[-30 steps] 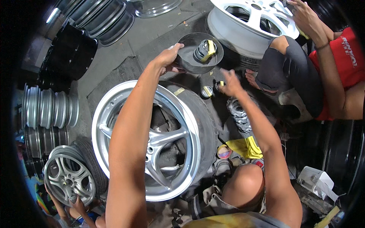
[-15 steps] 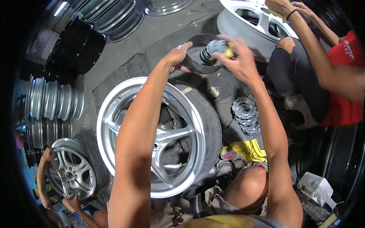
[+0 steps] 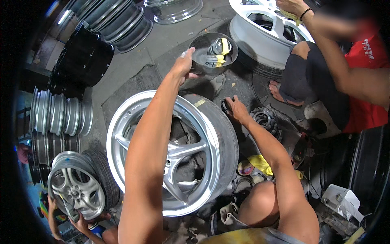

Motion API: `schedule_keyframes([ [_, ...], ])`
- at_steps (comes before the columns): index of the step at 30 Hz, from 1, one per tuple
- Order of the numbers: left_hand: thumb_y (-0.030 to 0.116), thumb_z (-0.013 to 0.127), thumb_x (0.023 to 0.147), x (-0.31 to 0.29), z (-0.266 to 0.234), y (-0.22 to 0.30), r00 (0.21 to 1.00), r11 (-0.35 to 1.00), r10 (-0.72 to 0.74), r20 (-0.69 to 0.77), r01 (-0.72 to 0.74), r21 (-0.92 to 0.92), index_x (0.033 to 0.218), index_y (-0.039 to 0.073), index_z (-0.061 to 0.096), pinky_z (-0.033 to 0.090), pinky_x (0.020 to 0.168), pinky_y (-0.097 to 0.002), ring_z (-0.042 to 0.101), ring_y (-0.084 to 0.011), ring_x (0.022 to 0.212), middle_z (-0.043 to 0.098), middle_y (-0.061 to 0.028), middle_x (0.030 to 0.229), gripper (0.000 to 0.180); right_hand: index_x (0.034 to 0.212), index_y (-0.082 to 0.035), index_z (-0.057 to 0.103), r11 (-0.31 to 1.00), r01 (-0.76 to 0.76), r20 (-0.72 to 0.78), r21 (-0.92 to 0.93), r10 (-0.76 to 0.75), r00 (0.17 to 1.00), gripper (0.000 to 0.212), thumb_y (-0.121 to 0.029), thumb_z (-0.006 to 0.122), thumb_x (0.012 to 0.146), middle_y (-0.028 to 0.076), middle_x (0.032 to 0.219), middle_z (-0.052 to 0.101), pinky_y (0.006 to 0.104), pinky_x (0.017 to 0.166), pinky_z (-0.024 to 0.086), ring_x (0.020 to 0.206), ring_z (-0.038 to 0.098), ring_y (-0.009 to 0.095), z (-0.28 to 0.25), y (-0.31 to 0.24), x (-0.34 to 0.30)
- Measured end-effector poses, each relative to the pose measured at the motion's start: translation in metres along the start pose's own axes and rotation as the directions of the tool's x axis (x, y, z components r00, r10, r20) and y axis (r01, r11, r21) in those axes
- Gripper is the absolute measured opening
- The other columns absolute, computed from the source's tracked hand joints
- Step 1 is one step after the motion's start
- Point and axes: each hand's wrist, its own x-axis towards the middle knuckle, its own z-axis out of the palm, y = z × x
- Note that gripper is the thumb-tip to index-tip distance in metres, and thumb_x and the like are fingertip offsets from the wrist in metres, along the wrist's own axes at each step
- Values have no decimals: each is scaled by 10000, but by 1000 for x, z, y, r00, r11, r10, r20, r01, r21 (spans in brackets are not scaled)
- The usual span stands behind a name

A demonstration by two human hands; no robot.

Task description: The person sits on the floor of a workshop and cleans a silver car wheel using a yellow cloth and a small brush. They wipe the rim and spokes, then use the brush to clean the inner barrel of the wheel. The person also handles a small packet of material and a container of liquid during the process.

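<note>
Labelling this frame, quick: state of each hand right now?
Left hand: closed on the rim of the dark metal bowl.
Right hand: fingers curled on a small dark object by the tyre; grip cannot be told.

We see a grey concrete floor (image 3: 134,61). On it lie a silver alloy wheel (image 3: 170,150) with its tyre at the centre, a white rim (image 3: 264,36) far right, stacked black rims (image 3: 81,61) far left, and a yellow rag (image 3: 264,164) near right.

Glossy silver metal wheel (image 3: 162,150); dull metal bowl (image 3: 201,57)
</note>
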Motion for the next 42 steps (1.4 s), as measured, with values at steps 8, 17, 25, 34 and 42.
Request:
schedule_keyframes([
  [8,522,424,965,-4,-3,-8,999,978,46,13,-47,202,1364,86,429,585,761,-441,656,-250,955,593,-145,1195,591,1241,-44,531,775,352,-699,524,155,699,569,-197,774,750,190,1088,583,393,823,503,938,607,314,-185,-74,2],
  [17,538,426,955,-7,-1,-2,982,998,-49,183,40,52,1326,41,484,597,773,-454,640,-284,1032,614,-181,1160,623,1279,-42,542,916,366,-660,164,-174,731,650,-398,757,779,183,1090,539,429,856,477,956,574,301,-243,-123,19],
  [25,491,444,957,-3,2,11,998,949,45,-36,-54,-311,1366,7,383,543,904,-502,573,-348,1156,489,-243,1331,637,640,-152,417,583,-373,156,722,388,908,545,-562,767,718,-73,522,293,228,387,209,408,292,69,-376,-64,34],
  [34,478,461,943,7,-1,1,994,968,-5,-107,-22,-251,1378,-20,385,591,797,-506,578,-362,1140,417,-239,1388,666,649,-13,602,986,69,-199,-153,-100,975,395,-332,696,862,-34,540,436,254,391,279,455,369,32,-500,-207,-77],
  [42,286,391,1018,14,117,-40,960,870,-190,-206,68,-488,1406,-31,327,586,828,-527,485,-368,1225,335,-219,1446,505,929,-74,547,691,6,-468,-723,-496,732,329,-327,699,783,120,990,495,398,803,391,965,479,279,-369,-29,-39],
])
